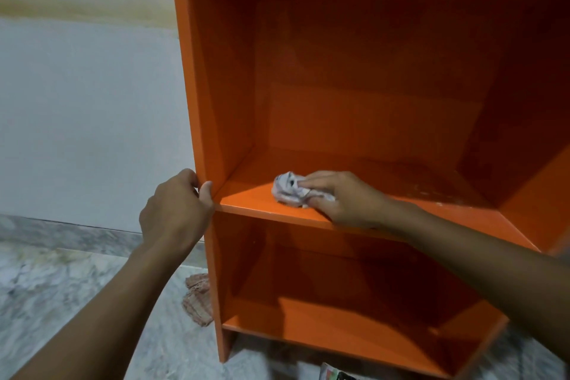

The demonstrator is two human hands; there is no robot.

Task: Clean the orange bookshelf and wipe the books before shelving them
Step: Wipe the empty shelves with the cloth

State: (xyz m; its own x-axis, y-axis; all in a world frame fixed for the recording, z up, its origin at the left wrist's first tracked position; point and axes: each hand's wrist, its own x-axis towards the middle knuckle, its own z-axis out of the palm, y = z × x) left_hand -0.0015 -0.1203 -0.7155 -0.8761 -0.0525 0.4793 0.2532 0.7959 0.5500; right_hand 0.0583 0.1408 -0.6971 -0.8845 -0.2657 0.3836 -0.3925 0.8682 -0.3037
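The orange bookshelf (370, 71) fills the right of the view, its compartments holding no books. My right hand (342, 197) lies on the middle shelf board (246, 197) and holds a crumpled white patterned cloth (290, 190) against the board near its front left. My left hand (177, 207) grips the shelf's left side panel at the level of that board, thumb on the front edge. Pale dusty marks show on the board's right part (431, 185). A book corner (336, 373) peeks in at the bottom edge on the floor.
A pinkish rag (199, 299) lies on the marble floor (61, 287) beside the shelf's left foot. A pale wall (92, 102) with a stained band stands behind and to the left. The lower compartment (339, 302) is open.
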